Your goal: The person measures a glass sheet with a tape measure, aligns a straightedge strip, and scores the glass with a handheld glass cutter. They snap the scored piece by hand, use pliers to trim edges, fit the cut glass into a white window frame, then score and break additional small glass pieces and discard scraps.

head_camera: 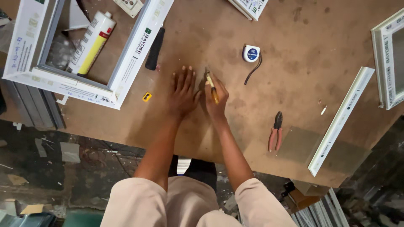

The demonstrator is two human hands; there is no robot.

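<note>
Spanning the view, a stained brown worktable (269,25) overhangs a littered floor (63,168).

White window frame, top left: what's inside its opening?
Inside the white plastic window frame lies a white-and-yellow sealant cartridge on the brown board table, beside crumpled clear plastic film. Its lower end runs up against the frame's bottom rail; anything beneath it is hidden.

The bench (294,25) carries one tape measure (251,54), one pair of pliers (275,131), one sealant tube (91,42), one yellow sharpener (146,97), and two white frames: upper left (126,67), right edge (385,59).
</note>
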